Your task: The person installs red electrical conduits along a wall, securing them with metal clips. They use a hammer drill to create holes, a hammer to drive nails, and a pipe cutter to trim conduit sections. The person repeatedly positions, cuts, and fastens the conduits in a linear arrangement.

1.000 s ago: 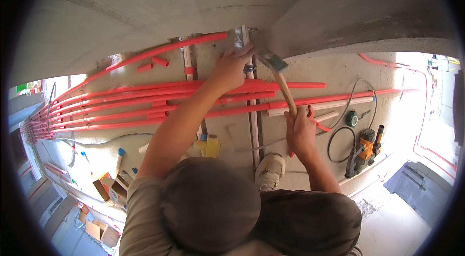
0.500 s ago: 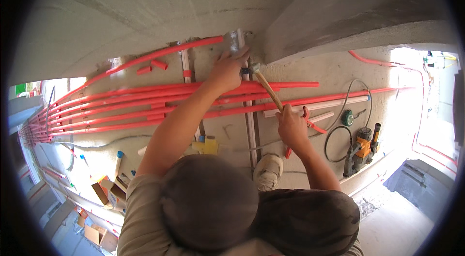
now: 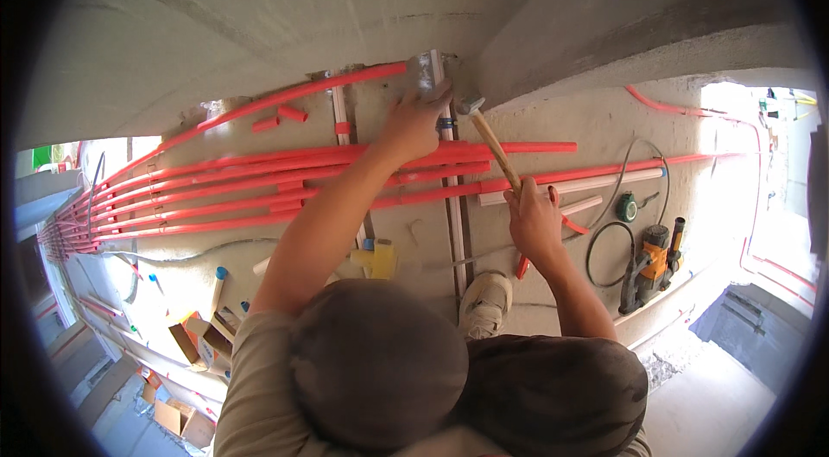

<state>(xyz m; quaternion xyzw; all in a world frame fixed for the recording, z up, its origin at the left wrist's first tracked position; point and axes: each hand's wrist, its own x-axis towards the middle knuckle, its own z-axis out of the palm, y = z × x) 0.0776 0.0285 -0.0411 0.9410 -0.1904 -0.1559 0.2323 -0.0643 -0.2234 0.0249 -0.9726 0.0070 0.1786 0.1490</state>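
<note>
My right hand (image 3: 534,220) is closed round the wooden handle of a hammer (image 3: 495,144). The metal head points up and away, close to the white pipe (image 3: 452,206) that runs from the floor up to the wall. My left hand (image 3: 411,127) reaches to this pipe, its index finger stretched out along it. A dark clip or coupling (image 3: 446,123) sits on the pipe beside my left fingers. Below my left wrist, several red pipes (image 3: 199,165) lie side by side across the floor. A red-handled tool (image 3: 570,225) lies partly behind my right hand.
An orange-and-black power tool (image 3: 654,263) with a black cord stands at the right, near a green round tape (image 3: 628,206). A yellow object (image 3: 380,259) lies below my left forearm. Cardboard boxes (image 3: 199,341) stand at the left. A concrete wall (image 3: 285,16) rises in front.
The hammer head has moved slightly to the right, away from the dark clip, which shows more fully. My left hand stays at the white pipe. The whole view has shifted a little.
</note>
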